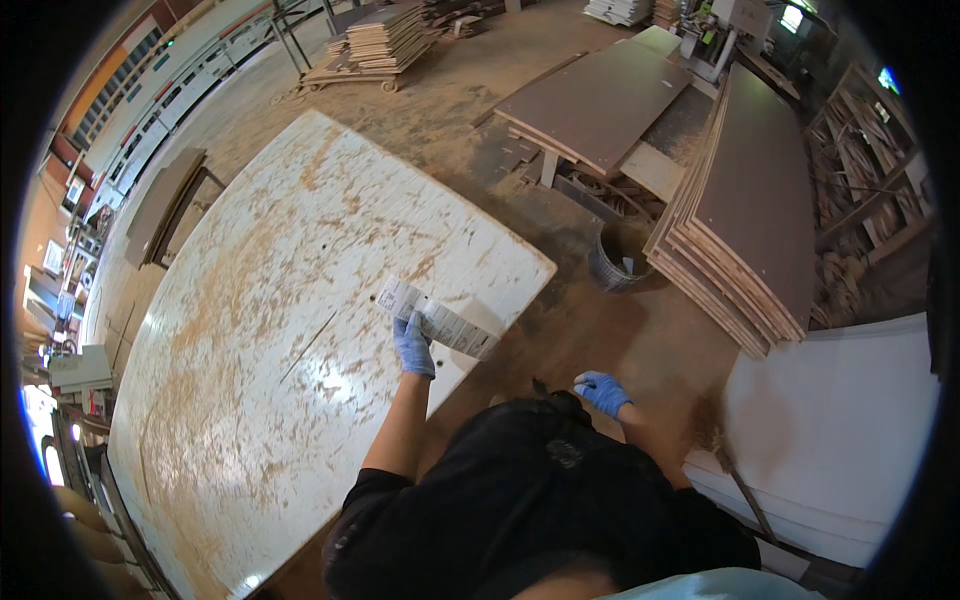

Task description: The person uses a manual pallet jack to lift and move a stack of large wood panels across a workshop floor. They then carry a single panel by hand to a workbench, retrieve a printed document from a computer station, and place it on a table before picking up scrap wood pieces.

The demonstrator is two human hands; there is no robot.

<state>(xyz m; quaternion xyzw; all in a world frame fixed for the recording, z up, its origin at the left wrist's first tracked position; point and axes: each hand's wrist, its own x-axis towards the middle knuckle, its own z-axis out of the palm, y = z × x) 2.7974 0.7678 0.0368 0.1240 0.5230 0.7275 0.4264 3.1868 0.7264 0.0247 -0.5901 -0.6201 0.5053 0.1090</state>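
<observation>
My left hand (413,347), in a blue glove, is closed on the lower edge of a long white sheet of printed labels (455,328). The sheet is held slantwise over the near right part of a large white tabletop (250,290), which is scuffed and streaked with sawdust. My right hand (603,392), also gloved in blue, is off to the right of the table, beside my body and above the floor. Its fingers are curled together; whether anything is in them is hidden.
A stack of brown boards (750,200) leans at the right, near a dark bucket (620,258). Another brown board (605,100) lies on a support behind it. White panels (835,430) and a broom (712,425) are at the lower right. Stacked wood (385,45) sits at the back.
</observation>
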